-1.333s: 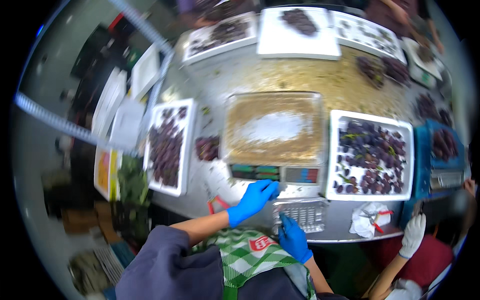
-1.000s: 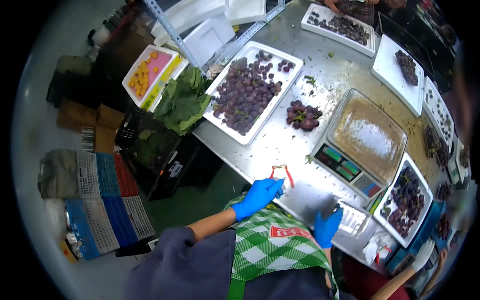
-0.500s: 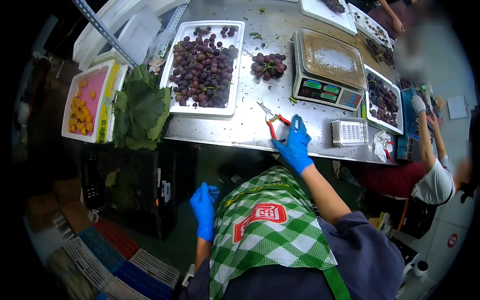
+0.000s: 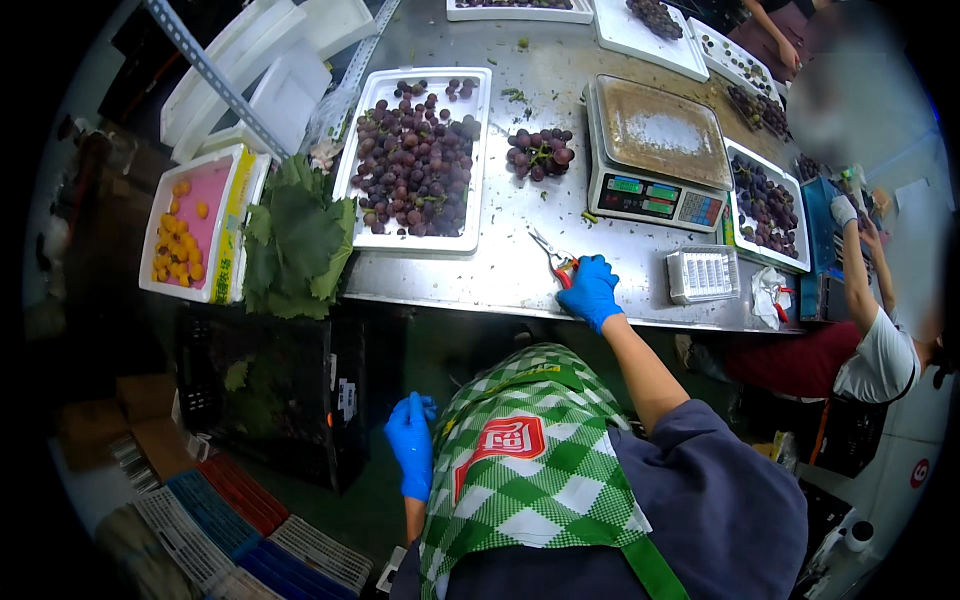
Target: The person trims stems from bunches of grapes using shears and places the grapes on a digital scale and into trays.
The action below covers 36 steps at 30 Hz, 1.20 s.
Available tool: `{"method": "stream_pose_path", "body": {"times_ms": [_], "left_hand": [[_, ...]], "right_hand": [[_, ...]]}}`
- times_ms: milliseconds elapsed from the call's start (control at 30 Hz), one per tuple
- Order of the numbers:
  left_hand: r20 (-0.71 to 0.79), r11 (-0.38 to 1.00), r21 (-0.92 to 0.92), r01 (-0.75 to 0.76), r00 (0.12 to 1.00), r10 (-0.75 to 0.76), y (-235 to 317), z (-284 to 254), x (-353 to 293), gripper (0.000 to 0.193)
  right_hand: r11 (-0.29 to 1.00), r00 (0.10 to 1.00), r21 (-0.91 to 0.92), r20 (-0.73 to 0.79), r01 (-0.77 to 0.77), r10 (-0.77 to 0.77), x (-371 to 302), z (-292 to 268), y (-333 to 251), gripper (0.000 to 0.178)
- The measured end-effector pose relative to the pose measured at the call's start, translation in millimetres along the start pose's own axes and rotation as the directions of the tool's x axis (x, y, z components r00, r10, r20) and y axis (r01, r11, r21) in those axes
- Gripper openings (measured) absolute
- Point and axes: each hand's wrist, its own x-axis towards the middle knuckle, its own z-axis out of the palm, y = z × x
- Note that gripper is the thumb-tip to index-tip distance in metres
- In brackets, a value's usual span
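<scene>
My gloved right hand (image 4: 592, 293) lies at the near edge of the steel table with its fingers closed over the red handles of small pruning shears (image 4: 556, 262). Their pointed blades aim up and left, slightly apart. My left hand (image 4: 409, 447), in a blue glove too, hangs beside my checked apron, fingers loosely bent and the thumb apart, with nothing visible in it. Beyond the shears a bunch of dark grapes (image 4: 540, 154) rests on the metal. To its left is a white foam tray (image 4: 480, 165) with many loose dark grapes (image 4: 415, 160).
A weighing scale (image 4: 655, 195) stands right of the bunch, with a clear plastic punnet (image 4: 703, 274) before it. Grape leaves (image 4: 300, 240) and a box of yellow fruit (image 4: 225, 225) are at left. Another tray (image 4: 797, 225) and a co-worker (image 4: 875, 350) are at right.
My right hand has gone from outstretched fingers beside the shears to closed around their handles. The view has shifted slightly, and my left hand stays beside the apron.
</scene>
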Motion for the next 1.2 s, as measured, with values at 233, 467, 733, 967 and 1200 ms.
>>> {"method": "stream_pose_path", "body": {"times_ms": [233,467,733,967,1200], "left_hand": [[0.084,0.948,0.263,-0.177,0.984,0.160,7.2,43.1,26.5,0.023],[0.268,0.840,0.334,-0.428,0.897,0.351,72.4,121.8,42.1,0.020],[-0.070,0.740,0.218,-0.637,0.746,0.662,207.0,139.3,61.5,0.037],[-0.086,0.582,0.327,-0.745,0.590,0.803,257.2,137.4,53.0,0.027],[0.076,0.560,0.521,-0.644,0.688,0.721,157.7,155.8,24.0,0.021]], "right_hand": [[0.950,0.964,0.277,-0.256,0.148,-0.075,-0.1,14.5,68.4,0.047],[0.911,0.922,0.256,-0.303,0.323,-0.242,-20.1,17.5,113.1,0.080],[0.852,0.913,0.357,-0.286,0.382,-0.290,3.8,30.0,87.4,0.070],[0.868,0.897,0.283,-0.301,0.409,-0.324,3.2,30.5,78.8,0.073],[0.814,0.799,0.124,-0.322,0.568,-0.508,13.2,29.3,118.4,0.076]]}}
